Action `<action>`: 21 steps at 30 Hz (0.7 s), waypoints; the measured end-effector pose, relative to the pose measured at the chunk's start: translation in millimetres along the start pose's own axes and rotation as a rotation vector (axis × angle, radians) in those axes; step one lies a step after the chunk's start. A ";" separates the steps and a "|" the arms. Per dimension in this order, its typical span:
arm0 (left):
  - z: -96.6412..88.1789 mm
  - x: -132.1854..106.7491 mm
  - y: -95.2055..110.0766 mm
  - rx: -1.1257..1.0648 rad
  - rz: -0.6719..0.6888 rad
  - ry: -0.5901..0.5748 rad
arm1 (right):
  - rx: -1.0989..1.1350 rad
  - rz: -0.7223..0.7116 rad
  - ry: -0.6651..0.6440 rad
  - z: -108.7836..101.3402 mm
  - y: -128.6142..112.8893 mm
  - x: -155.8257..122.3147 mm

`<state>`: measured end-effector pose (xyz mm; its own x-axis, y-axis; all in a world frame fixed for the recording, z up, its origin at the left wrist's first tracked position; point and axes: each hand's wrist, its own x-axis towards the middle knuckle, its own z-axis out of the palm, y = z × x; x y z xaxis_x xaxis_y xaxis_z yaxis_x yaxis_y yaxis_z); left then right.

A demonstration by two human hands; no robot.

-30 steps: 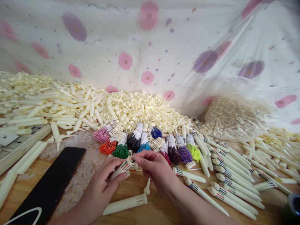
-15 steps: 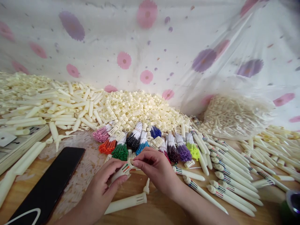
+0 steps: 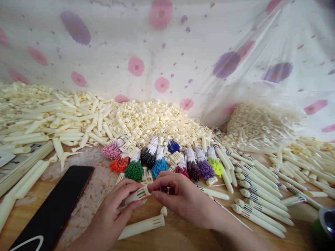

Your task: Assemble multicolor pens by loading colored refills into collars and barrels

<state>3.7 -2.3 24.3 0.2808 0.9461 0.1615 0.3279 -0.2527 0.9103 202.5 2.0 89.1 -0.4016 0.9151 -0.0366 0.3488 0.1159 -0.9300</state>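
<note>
My left hand (image 3: 112,209) is wrapped round a cream pen barrel (image 3: 136,196) with coloured stripes near its end, held low over the wooden table (image 3: 180,233). My right hand (image 3: 180,197) pinches at the barrel's open end with thumb and forefinger. What lies between those fingertips is too small to see. Just beyond my hands stand bundles of coloured refills (image 3: 159,162): pink, orange, green, black, blue, red, purple, lime. A loose cream barrel (image 3: 142,226) lies below my hands.
Heaps of cream barrels (image 3: 52,118) and slotted caps (image 3: 151,120) fill the back. A clear bag of small parts (image 3: 259,129) sits right. Rows of assembled pens (image 3: 259,198) lie right of my hands. A black phone (image 3: 54,209) rests at left, beside a flat tray (image 3: 21,167).
Both hands have dropped slightly toward me with the barrel. My right hand's fingers have shifted along the barrel's end; the view has tilted a little.
</note>
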 end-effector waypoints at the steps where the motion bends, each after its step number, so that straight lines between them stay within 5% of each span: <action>1: 0.1 0.4 0.5 -0.007 0.001 0.006 | 0.012 0.004 -0.004 0.7 -0.5 -1.0; 11: 3.4 3.5 5.2 -0.041 -0.045 0.040 | 0.211 0.230 0.039 14.2 6.9 8.4; 21: 7.5 2.5 2.3 0.001 -0.037 0.096 | -0.030 -0.017 0.316 33.3 19.6 11.9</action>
<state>11.9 -2.1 24.0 0.1803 0.9699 0.1636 0.3377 -0.2173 0.9158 176.4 2.4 58.3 -0.1258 0.9872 0.0984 0.3714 0.1389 -0.9180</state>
